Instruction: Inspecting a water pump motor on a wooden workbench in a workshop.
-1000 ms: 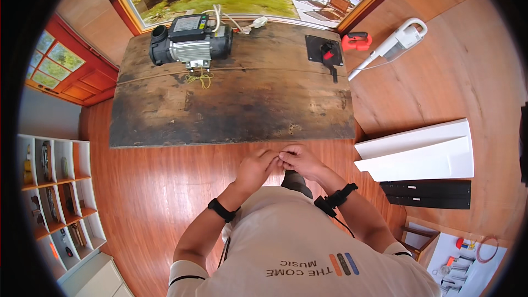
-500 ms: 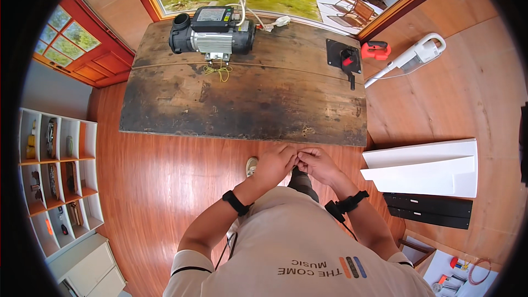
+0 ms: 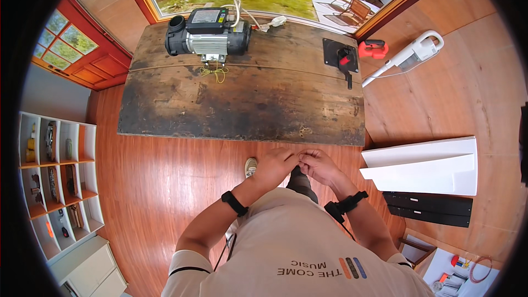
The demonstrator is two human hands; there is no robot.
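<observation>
My left hand and my right hand meet in front of my body, just short of the workbench's near edge. Both are closed, with the fingertips pinched together and almost touching each other. Anything between them is too small or too hidden to make out. Dark straps circle both wrists. Beyond my hands is the worn wooden workbench. On its far left part rests a grey and black electric pump, a thin yellow-green wire lying coiled in front of it.
At the bench's right end sits a black plate with a clamp-like fixture. To the right are a red tool, a white stick vacuum and white panels. A cubby shelf stands at left.
My hands stay pinched close together, their fingertips shifting only slightly. The bench and pump appear a little further left, as the view has turned slightly.
</observation>
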